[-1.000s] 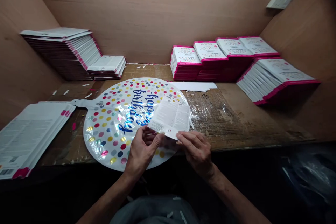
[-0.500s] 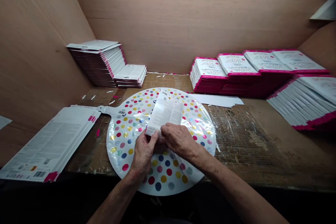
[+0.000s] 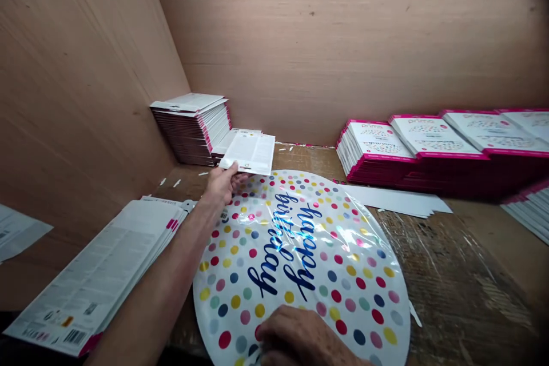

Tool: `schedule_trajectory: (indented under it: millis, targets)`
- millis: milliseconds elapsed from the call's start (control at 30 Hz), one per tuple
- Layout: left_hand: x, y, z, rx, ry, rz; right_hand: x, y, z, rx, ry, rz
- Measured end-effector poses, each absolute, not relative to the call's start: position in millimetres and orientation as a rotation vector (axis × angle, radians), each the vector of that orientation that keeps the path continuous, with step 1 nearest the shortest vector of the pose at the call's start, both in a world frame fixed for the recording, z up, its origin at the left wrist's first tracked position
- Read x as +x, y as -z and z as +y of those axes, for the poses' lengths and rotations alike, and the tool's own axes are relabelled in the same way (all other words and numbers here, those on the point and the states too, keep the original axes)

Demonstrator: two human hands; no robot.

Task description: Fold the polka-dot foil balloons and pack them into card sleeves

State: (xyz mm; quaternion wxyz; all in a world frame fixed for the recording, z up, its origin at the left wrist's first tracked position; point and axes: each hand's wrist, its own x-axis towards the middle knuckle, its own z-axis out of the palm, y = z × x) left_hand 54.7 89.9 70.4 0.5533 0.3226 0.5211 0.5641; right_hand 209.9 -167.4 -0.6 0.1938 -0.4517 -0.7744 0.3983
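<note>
My left hand [image 3: 225, 183] reaches out and pinches the near edge of a white printed card sleeve [image 3: 250, 151], thumb on top. The sleeve is over the lower pile of similar sleeves [image 3: 240, 132] by the back wall; whether it touches them I cannot tell. Flat on the table lies a round foil balloon [image 3: 326, 257], white with coloured dots and blue "happy birthday" lettering. At the balloon's near edge my right hand [image 3: 300, 337] has its fingers curled in. A pale bit shows by its fingertips, too little to name.
A taller stack of sleeves [image 3: 193, 126] stands in the back left corner. Flat printed cards [image 3: 98, 263] lie at the left. Pink-edged packs [image 3: 381, 148] line the back right, with white card strips [image 3: 394, 200] before them. White scraps [image 3: 176, 183] dot the table.
The card sleeve has gone from over the balloon to the back left in my left hand. My right hand has let go of it and drawn back. The view has shifted, uncovering the lettering.
</note>
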Motion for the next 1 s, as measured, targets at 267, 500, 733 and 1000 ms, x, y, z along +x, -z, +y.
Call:
schedule_trajectory:
  millis: [267,500,733,1000]
  targets:
    - [25,-70,83,1.021,-1.231,1.549,219,-14,-151,-1.215,-0.917,-2.253]
    - [-17,-47,-89,1.739,-0.168,2.444,154,-61,-60,-1.595,-0.423,-2.376]
    - [-11,-44,-102,1.823,-0.069,2.251,40,-78,-4,-1.757,-0.516,-2.551]
    - [-17,-49,-109,1.841,-0.181,2.099,54,-80,2,-1.774,-0.512,-2.456]
